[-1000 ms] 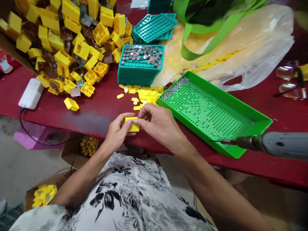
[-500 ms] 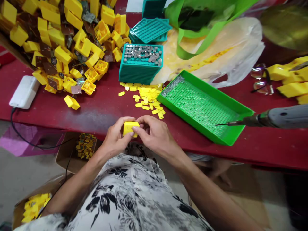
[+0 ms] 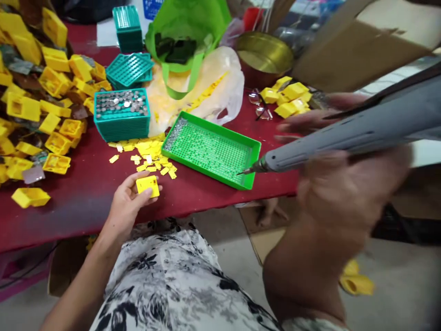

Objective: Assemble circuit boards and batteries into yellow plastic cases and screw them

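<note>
My left hand (image 3: 132,193) is closed on a small yellow plastic case (image 3: 147,186), its thumb across the face and its fingers behind. A small opening shows near the case's upper right corner. On the right, my right hand (image 3: 330,188) is blurred by motion around a grey electric screwdriver (image 3: 337,126). Its fingers stretch out beyond the tool, with the palm and thumb on the near side; whether they touch it I cannot tell. The screwdriver's bit points left, over the right end of a green tray (image 3: 211,168) holding many tiny metal screws.
Small yellow pieces (image 3: 151,151) lie left of the tray. Behind them stands a stack of teal trays (image 3: 121,126) topped with round metal parts. Yellow cases (image 3: 57,142) heap up at left. Eyeglasses (image 3: 262,108), a plastic bag (image 3: 223,92) and more yellow cases (image 3: 292,99) lie farther back.
My right hand has left the yellow case and reached right to the screwdriver. The case stays in my left hand. The view has swung to the right.
</note>
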`<state>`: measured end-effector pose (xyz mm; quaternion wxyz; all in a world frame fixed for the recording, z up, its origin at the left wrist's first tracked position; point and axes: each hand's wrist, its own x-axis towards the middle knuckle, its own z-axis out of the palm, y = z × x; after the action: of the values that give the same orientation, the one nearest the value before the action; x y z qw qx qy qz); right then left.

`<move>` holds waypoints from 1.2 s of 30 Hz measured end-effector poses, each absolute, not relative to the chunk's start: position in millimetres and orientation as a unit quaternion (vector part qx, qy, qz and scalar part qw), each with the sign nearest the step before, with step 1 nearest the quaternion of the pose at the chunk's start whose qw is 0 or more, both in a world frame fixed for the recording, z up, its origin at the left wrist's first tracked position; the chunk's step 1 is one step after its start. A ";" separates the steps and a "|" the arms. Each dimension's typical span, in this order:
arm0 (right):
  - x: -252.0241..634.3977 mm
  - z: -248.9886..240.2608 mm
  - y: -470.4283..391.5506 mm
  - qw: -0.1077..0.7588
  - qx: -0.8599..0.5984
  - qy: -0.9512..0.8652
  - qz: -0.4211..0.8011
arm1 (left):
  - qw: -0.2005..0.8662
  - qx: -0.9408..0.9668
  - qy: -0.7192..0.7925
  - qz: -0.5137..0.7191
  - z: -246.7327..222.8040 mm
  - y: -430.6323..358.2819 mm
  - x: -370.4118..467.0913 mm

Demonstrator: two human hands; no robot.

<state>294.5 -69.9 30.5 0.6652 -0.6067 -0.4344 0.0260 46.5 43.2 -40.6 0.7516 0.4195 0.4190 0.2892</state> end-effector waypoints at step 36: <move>311.9 -41.6 -13.2 0.734 -0.556 -0.387 -0.049 | 0.764 0.420 0.442 0.211 -33.1 34.0 80.8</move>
<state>311.9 -13.2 -41.6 0.7338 -0.5560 -0.3873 -0.0493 80.8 34.0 -33.1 0.7641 0.4200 0.4416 0.2115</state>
